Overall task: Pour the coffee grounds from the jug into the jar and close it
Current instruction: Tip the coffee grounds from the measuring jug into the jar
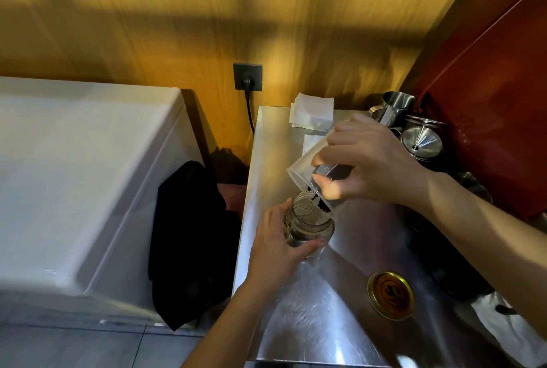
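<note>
Right hand [370,166] fingers wrapped around tilted jug [307,166], grounds [321,203] at its rim above jar [309,227] on counter [325,323], left hand [278,246] fingers curled around jar, lid [390,295] near on counter

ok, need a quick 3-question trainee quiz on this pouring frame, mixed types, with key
1. True or false: the lid is already on the jar.
2. Which hand tilts the jug? A) left hand B) right hand
3. Fill in: the left hand steadies the ____ on the steel counter.

Key:
1. False; the lid lies on the counter, apart from the jar.
2. B
3. jar; coffee grounds are at the jug's rim above its mouth.
</note>
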`<state>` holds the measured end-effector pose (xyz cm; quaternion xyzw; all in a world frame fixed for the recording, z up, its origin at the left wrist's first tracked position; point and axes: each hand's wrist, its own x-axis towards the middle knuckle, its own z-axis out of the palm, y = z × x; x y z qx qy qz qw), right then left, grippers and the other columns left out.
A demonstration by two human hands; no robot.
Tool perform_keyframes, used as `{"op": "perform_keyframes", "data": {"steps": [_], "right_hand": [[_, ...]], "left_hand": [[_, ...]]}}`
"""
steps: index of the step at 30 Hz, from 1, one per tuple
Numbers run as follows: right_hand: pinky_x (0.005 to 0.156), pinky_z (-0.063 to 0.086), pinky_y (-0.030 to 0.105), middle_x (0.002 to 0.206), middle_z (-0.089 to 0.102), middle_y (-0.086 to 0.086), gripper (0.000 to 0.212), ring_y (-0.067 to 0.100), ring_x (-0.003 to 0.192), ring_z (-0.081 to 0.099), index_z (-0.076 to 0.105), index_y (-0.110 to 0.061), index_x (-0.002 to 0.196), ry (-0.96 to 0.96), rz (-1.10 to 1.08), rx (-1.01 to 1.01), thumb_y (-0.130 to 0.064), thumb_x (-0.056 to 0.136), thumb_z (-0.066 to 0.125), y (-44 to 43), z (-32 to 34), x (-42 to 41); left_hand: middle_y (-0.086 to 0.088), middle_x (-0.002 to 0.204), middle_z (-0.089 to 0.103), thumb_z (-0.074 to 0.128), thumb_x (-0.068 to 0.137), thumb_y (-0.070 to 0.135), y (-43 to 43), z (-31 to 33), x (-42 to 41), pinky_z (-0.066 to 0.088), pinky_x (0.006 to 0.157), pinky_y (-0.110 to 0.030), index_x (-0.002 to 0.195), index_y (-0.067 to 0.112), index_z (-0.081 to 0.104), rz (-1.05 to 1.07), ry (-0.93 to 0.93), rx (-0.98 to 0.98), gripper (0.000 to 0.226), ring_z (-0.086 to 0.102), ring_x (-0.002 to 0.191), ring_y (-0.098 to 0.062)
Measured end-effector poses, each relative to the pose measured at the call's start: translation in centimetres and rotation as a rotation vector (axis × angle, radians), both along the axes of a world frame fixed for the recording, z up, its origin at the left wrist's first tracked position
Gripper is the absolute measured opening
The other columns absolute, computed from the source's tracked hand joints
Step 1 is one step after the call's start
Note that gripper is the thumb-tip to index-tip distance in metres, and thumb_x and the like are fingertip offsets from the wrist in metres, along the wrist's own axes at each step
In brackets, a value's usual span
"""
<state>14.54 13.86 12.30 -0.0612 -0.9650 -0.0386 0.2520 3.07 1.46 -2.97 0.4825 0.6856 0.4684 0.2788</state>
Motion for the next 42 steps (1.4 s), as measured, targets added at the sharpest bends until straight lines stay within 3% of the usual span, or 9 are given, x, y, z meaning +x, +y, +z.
{"op": "perform_keyframes", "data": {"steps": [4,8,13,18,23,26,33,39,42], "right_hand": [[0.056,0.023,0.03,0.053,0.054,0.005,0.026,0.023,0.053,0.044,0.067,-0.008,0.071,-0.013,0.012,0.003,-0.032,0.076,0.057,0.0,-0.4,-0.2],[0.055,0.027,0.03,0.054,0.054,0.006,0.025,0.023,0.052,0.045,0.067,-0.007,0.07,0.023,0.009,0.001,-0.029,0.078,0.057,-0.1,-0.4,-0.1],[0.054,0.029,0.032,0.053,0.051,0.005,0.022,0.024,0.052,0.043,0.065,-0.007,0.068,-0.002,0.012,0.074,-0.027,0.077,0.06,-0.1,-0.7,-0.1],[0.053,0.032,0.035,0.052,0.05,0.006,0.024,0.025,0.052,0.044,0.065,-0.007,0.067,0.025,0.024,0.067,-0.027,0.077,0.06,-0.3,-0.9,0.0],[0.055,0.03,0.033,0.054,0.052,0.006,0.025,0.024,0.053,0.044,0.065,-0.007,0.068,0.018,0.016,0.066,-0.028,0.078,0.058,-0.2,-0.7,0.0],[0.056,0.028,0.032,0.055,0.053,0.007,0.025,0.025,0.054,0.044,0.065,-0.007,0.068,0.025,0.008,0.069,-0.028,0.079,0.059,-0.2,-1.1,0.1],[0.055,0.033,0.034,0.055,0.053,0.007,0.025,0.025,0.053,0.045,0.065,-0.007,0.069,0.04,0.004,0.071,-0.029,0.079,0.06,0.0,-1.0,0.1],[0.054,0.037,0.036,0.054,0.054,0.007,0.027,0.025,0.053,0.047,0.066,-0.006,0.069,0.05,0.028,0.074,-0.029,0.08,0.058,-0.1,-1.1,0.1],[0.056,0.031,0.034,0.054,0.054,0.006,0.027,0.024,0.053,0.046,0.066,-0.006,0.069,0.056,0.03,0.082,-0.03,0.08,0.058,-0.1,-1.2,0.1]], "left_hand": [[0.027,0.109,0.043,0.078,0.059,0.049,-0.1,0.0,0.1,0.041,0.091,-0.024,0.125,0.033,0.042,0.014,0.012,-0.007,0.077,0.045,0.111,-0.006],[0.03,0.107,0.04,0.082,0.063,0.044,-0.2,0.2,0.3,0.04,0.091,-0.024,0.126,0.03,0.043,0.021,0.024,-0.011,0.075,0.045,0.111,-0.005],[0.031,0.105,0.04,0.075,0.059,0.054,-0.3,0.3,0.6,0.034,0.084,-0.012,0.125,0.033,0.043,0.043,0.019,-0.009,0.076,0.042,0.109,0.0],[0.027,0.106,0.041,0.067,0.057,0.066,-0.3,0.4,0.6,0.032,0.082,-0.009,0.126,0.034,0.041,0.033,0.044,-0.015,0.081,0.04,0.109,0.001],[0.024,0.107,0.041,0.08,0.064,0.048,-0.4,0.4,0.7,0.035,0.084,-0.018,0.128,0.028,0.042,0.046,0.04,-0.018,0.078,0.042,0.111,-0.004],[0.018,0.112,0.043,0.08,0.064,0.049,-0.4,0.5,0.7,0.036,0.085,-0.021,0.13,0.027,0.042,0.049,0.042,-0.017,0.08,0.043,0.112,-0.006],[0.034,0.105,0.038,0.073,0.06,0.057,-0.4,0.3,0.8,0.034,0.081,-0.013,0.127,0.033,0.041,0.054,0.04,-0.012,0.079,0.042,0.108,-0.001],[0.032,0.105,0.039,0.08,0.064,0.05,-0.4,0.4,0.8,0.038,0.084,-0.021,0.128,0.033,0.041,0.052,0.035,-0.015,0.077,0.042,0.109,-0.003],[0.032,0.105,0.041,0.076,0.061,0.056,-0.5,0.3,0.9,0.039,0.084,-0.022,0.125,0.037,0.04,0.058,0.018,-0.016,0.076,0.043,0.108,-0.002]]}}
